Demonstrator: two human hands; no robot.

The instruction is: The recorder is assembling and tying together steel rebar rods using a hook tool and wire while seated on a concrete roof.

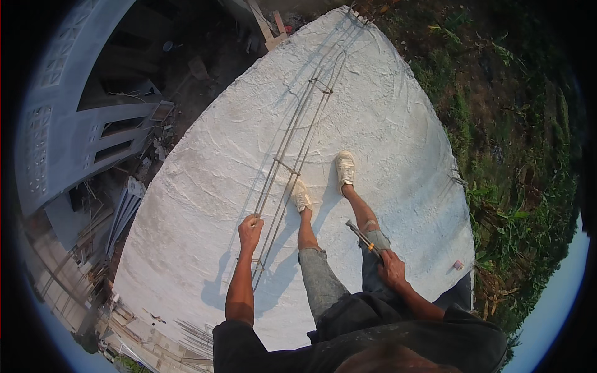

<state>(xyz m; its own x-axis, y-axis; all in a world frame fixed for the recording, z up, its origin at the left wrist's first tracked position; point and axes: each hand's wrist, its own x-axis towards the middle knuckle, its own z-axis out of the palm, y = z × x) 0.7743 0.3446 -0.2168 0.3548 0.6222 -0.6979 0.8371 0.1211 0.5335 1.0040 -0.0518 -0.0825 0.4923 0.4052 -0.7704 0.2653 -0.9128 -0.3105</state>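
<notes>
A long, narrow reinforcing-bar cage (287, 144) of thin steel rods with several cross ties runs from near my left side to the far end of a pale concrete slab (205, 161). My left hand (250, 229) is closed around one of its rods, toward the near end. In my right hand (391, 268), in front of my leg, is a metal hand tool (359, 232) with a yellow-orange part. Its dark head points up and left, away from the cage; its exact kind cannot be made out.
My shoes (345, 168) stand on the slab just right of the cage. The slab's left edge drops toward a grey building (93, 137) and debris. Plants (510, 211) grow below the right edge. Rod ends (459, 181) stick out there, near a small reddish object (458, 265).
</notes>
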